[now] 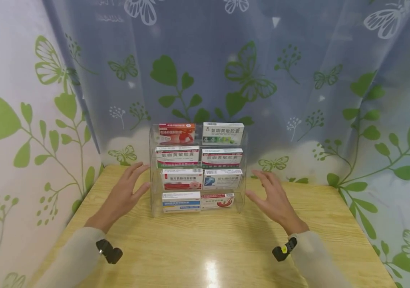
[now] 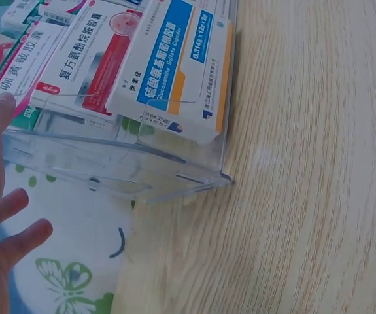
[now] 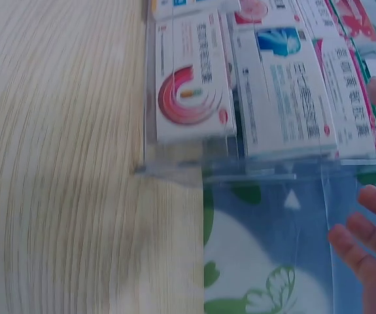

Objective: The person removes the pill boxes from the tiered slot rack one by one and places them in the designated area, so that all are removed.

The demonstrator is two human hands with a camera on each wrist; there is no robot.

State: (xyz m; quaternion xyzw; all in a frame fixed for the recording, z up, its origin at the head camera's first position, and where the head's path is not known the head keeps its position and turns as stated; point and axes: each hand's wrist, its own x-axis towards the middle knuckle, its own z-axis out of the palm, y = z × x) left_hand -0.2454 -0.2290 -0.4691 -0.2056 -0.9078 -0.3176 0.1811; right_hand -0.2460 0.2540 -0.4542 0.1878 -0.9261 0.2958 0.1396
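Note:
A clear plastic display rack (image 1: 152, 202) stands on the table with medicine boxes in several tiers, two to a row. My left hand (image 1: 124, 196) is at its left side, thumb and fingers spread. On the other side my right hand (image 1: 273, 198) mirrors it, fingers apart. Neither hand grips anything; whether fingertips touch the rack's sides I cannot tell. A blue-and-white box (image 2: 168, 65) sits in the bottom row, beside a box with a red ring design (image 3: 191, 85). At the top are a red box (image 1: 177, 134) and a white-and-green box (image 1: 223, 134).
The rack stands on a light wood-grain table (image 1: 190, 248), near its back edge. Behind it hangs a blue curtain (image 1: 198, 48) printed with leaves and butterflies. Pale printed cloth (image 1: 18, 168) closes off the left side, and similar cloth the right.

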